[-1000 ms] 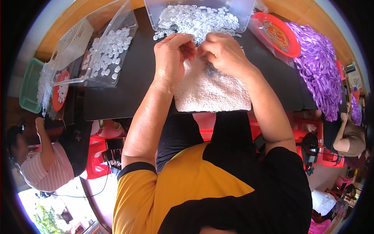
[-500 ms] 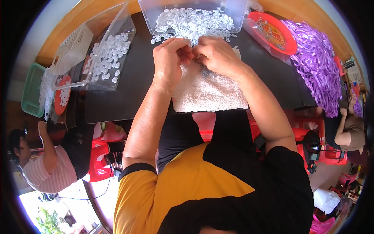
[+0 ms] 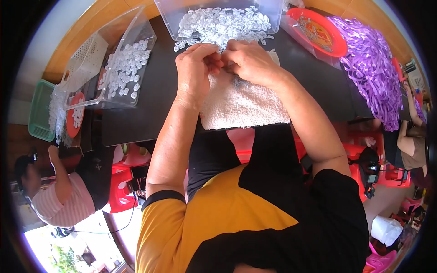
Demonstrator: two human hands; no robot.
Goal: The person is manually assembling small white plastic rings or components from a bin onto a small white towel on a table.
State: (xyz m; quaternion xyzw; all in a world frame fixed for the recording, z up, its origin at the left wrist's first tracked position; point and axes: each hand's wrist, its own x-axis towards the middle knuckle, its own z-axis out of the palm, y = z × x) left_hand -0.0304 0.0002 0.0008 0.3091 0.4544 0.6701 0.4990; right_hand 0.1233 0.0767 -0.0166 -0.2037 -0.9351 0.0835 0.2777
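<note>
Inward, both hands [image 3: 193,68] curl by the nubbly cloth [image 3: 246,107], their grip impossible to tell.

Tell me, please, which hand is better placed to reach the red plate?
Probably the right hand: the red plate lies on its side of the table, while the left hand is farther away, with the right hand in between.

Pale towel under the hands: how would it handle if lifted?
Probably floppy: the pale towel looks like soft cloth. Its nubbly surface likely resists slipping. The small grey pieces on it might slide off if it tilts.
</note>
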